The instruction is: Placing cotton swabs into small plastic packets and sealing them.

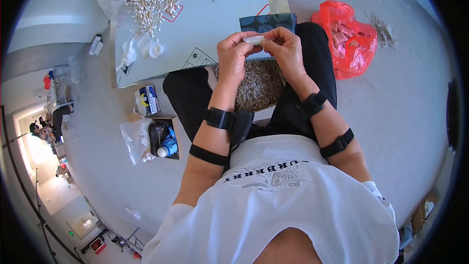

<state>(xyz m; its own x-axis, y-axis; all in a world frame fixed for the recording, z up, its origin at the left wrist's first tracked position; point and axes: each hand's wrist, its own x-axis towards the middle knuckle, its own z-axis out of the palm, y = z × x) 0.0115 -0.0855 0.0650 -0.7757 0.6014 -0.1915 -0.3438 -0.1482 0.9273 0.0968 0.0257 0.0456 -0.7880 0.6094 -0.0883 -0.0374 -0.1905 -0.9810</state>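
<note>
Between both hands, just over the table's near edge, is a small white strip or bundle [254,40], too small to tell its kind. My left hand [232,51] pinches its left end with thumb and fingers. At the right end, the fingertips of my right hand [289,51] are closed on it too. Right behind the hands lies a dark patterned sheet or packet [266,22]. Below them, between my knees, sits a box of cotton swabs [256,83], partly hidden by my forearms.
Cotton swabs [151,0] spill from a clear bag across the table [195,29]. A white tape roll [155,50] lies by the table's left edge. On the floor are a red plastic bag [349,61], an open carton [176,154] holding a bottle, and a small blue-and-white box [147,100].
</note>
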